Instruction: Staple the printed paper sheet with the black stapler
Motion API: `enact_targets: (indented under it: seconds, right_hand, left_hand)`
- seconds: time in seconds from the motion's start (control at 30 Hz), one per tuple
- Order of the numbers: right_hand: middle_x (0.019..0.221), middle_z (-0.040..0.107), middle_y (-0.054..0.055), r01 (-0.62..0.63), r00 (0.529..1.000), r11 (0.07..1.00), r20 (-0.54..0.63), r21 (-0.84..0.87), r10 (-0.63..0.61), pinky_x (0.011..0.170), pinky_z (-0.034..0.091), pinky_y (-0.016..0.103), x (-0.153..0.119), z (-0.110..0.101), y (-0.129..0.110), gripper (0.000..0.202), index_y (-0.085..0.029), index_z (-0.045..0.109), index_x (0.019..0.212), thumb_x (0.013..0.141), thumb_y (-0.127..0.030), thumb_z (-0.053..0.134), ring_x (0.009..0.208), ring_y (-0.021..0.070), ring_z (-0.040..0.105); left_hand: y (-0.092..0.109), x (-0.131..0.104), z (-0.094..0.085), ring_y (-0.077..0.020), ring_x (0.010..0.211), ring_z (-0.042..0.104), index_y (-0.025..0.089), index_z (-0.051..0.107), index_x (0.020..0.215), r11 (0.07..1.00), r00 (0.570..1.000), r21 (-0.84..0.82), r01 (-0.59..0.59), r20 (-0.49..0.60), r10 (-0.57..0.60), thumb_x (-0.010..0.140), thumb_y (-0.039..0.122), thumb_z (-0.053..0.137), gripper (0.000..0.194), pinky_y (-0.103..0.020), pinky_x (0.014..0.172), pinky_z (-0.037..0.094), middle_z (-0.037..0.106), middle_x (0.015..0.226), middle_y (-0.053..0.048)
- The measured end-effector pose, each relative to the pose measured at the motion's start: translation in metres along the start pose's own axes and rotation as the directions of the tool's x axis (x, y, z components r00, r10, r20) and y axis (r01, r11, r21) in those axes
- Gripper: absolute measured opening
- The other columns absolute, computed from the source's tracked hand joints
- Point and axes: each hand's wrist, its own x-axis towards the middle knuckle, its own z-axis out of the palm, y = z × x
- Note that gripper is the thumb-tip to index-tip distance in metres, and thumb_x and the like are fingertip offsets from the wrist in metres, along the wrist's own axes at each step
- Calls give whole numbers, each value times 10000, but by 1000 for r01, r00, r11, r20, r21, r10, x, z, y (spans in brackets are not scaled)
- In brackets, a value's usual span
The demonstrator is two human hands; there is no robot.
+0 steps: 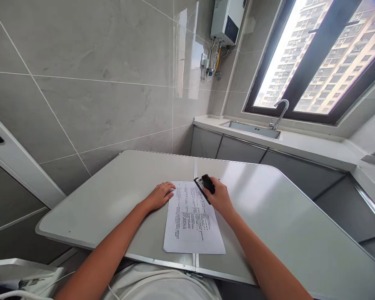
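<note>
Beyond the left hand (160,196) stands a grey tiled wall (96,83). Far past the right hand (220,195), a bright window (314,62) is above a sink (253,128) and grey cabinets (241,148).

Bare hands (159,196) and forearms (112,241), white clothing (162,283)

A: Print on the paper sheet (190,225)?
B: Too small to read.
A: Black tool (208,183)?
B: Partly covered by the right hand (220,196); exact type undetermined.
A: Frame losses?
B: Wall heater (225,21) cropped at top; window (318,50) at top and right; table (300,233) at right; left forearm (109,246) and right forearm (265,256) at bottom.
</note>
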Motion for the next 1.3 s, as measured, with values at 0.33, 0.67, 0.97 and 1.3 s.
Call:
enact_targets:
  seconds: [0.33, 0.67, 0.97, 1.3]
  right_hand:
    - [832, 638, -9, 62, 896, 997, 439, 40, -73, 641, 359, 261, -27, 40, -31, 165, -225, 535, 871, 768, -193, 659, 730, 160, 547]
    - [791, 609, -18, -100, 825, 995, 555, -32, 101, 625, 374, 269, -33, -32, 18, 116, -222, 532, 862, 763, -201, 588, 698, 161, 523]
    - [1015, 716, 58, -184, 798, 978, 565, -101, 208, 774, 484, 349, -44, -72, 49, 264, -221, 644, 1055, 832, -363, 651, 887, 252, 634]
    - [813, 666, 53, -235, 924, 972, 304, -23, 231, 692, 443, 310, 17, -106, 131, 462, -206, 636, 856, 932, -630, 470, 744, 195, 572]
  left_hand:
    - [-13, 7, 7, -241, 1115, 595, 232, 591, 1143, 998, 994, 13, -59, -88, 60, 960, 141, 441, 253, -436, 1016, 482, 651, 1197, -78]
    - [-6, 3, 6, -243, 1116, 598, 230, 600, 1127, 997, 996, 64, -40, -71, 44, 955, 154, 439, 247, -441, 1020, 485, 634, 1250, -72]
    - [-1, 1, 2, -248, 1150, 593, 236, 605, 1099, 997, 999, 67, -24, -43, 27, 957, 172, 422, 241, -453, 1031, 479, 627, 1263, -68]
    - [-4, 1, 0, -247, 1171, 589, 244, 628, 1087, 999, 999, 40, -31, -38, 33, 965, 215, 435, 230, -447, 1061, 472, 622, 1272, -66]
